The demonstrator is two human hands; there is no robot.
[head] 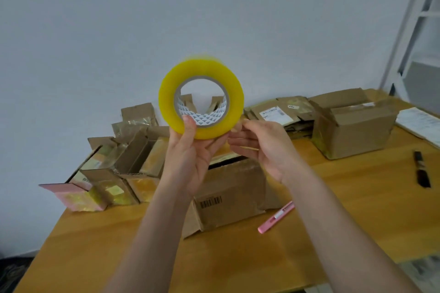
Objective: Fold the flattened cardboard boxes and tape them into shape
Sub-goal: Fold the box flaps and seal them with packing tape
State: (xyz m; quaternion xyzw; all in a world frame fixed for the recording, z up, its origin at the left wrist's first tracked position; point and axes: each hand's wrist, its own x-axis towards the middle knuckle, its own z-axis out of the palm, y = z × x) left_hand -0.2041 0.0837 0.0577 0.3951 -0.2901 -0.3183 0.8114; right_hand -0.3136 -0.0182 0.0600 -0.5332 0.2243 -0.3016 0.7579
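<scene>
I hold a yellow tape roll [166, 93] up in front of me, above the table. My left hand [192, 150] grips its lower edge, thumb inside the core and fingers behind. My right hand [259, 147] is beside the roll's lower right edge, with its fingertips at the outer surface of the tape. Below my hands a brown cardboard box [233, 192] with a barcode stands on the wooden table [333, 216], its top partly open.
Several taped and open boxes [114, 169] crowd the table's left back. Flattened cardboard [278, 112] and a taped box [354, 126] sit at the back right. A pink utility knife [276, 217] lies right of the box, a dark knife [422, 171] and papers [421, 123] at far right.
</scene>
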